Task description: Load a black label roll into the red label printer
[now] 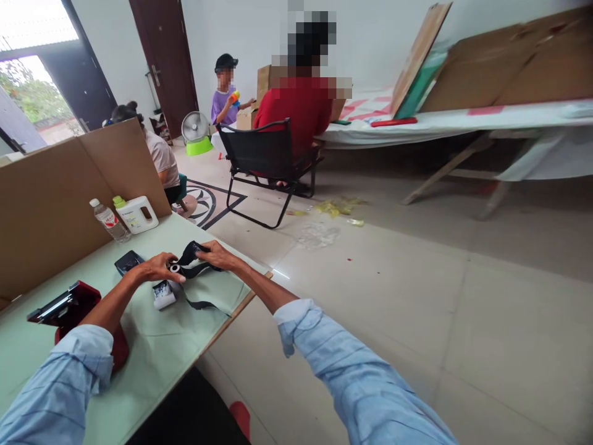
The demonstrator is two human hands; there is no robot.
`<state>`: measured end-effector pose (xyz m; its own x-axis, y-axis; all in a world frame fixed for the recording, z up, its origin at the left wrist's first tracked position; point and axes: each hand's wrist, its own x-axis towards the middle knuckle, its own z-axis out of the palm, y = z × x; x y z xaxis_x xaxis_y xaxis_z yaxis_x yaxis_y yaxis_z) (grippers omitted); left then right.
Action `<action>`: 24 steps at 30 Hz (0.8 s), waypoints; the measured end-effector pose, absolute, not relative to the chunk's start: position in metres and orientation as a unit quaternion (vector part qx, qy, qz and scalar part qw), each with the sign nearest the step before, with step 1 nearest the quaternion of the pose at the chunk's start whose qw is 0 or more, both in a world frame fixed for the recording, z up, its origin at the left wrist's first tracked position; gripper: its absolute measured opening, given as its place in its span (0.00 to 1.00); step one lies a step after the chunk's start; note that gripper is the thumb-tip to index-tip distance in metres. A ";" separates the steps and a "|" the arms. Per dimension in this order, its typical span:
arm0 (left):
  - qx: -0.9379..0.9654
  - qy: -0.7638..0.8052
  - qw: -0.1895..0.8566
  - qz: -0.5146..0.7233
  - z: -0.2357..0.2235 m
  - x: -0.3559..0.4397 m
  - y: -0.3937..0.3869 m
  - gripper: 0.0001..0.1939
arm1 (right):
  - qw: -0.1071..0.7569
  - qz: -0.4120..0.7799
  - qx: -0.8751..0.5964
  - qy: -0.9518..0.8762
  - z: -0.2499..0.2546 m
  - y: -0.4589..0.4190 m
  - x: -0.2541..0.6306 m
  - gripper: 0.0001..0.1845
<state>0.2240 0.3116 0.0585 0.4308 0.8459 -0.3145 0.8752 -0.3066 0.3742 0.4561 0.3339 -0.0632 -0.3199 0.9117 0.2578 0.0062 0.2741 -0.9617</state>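
Both my hands meet over the pale green table (152, 352). My left hand (157, 269) is closed around one end of a black strap device with a round white-rimmed part (189, 264). My right hand (217, 253) grips the other end of the same black strap, fingers curled over it. A loose tail of the strap (201, 304) trails on the table toward me. Just under my left hand sits a small white box (164, 294). Both forearms wear light blue sleeves.
A red-and-black case (65, 308) lies at my left elbow, a dark phone-like object (128, 261) behind my hands. A water bottle (109, 220) and white jug (136, 214) stand by the cardboard partition (55, 198). Other people sit beyond, one in a black folding chair (266, 164).
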 end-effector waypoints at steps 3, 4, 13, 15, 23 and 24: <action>0.834 0.514 0.192 -0.053 0.053 0.229 0.306 0.47 | 0.454 0.479 -0.347 -0.666 -0.058 0.326 0.459 0.16; 0.838 0.512 0.176 -0.059 0.051 0.231 0.304 0.45 | 0.454 0.473 -0.346 -0.671 -0.057 0.323 0.461 0.16; 0.836 0.532 0.127 -0.038 0.044 0.245 0.297 0.16 | 0.465 0.404 -0.367 -0.697 -0.058 0.267 0.475 0.13; 0.831 0.541 0.127 -0.033 0.043 0.249 0.295 0.14 | 0.458 0.375 -0.378 -0.712 -0.060 0.254 0.472 0.14; 0.761 0.635 0.134 -0.002 0.034 0.265 0.282 0.10 | 0.436 0.248 -0.456 -0.735 -0.070 0.227 0.447 0.16; 0.754 0.642 0.137 0.002 0.033 0.267 0.280 0.10 | 0.434 0.243 -0.460 -0.735 -0.070 0.225 0.446 0.16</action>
